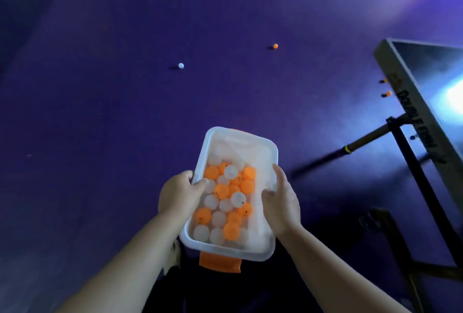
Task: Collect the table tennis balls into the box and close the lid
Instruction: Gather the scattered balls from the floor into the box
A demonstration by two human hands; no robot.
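Purple floor (pixel 100 124); box (pixel 238 144) held between left hand (pixel 176 196) and right hand (pixel 283 203) fingers (pixel 279 173).

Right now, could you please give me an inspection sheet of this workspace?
Surface: purple floor, dimly lit.
Job's things: open box part full of orange and white balls; loose on the floor lie a white ball, an orange ball and a pair of orange balls by the table; orange piece under the box, perhaps the lid.
Clutter: nothing seen.
Grippers: left hand and right hand each grip a long side of the box.
Cables: nothing seen.
Surroundings: table tennis table at right.
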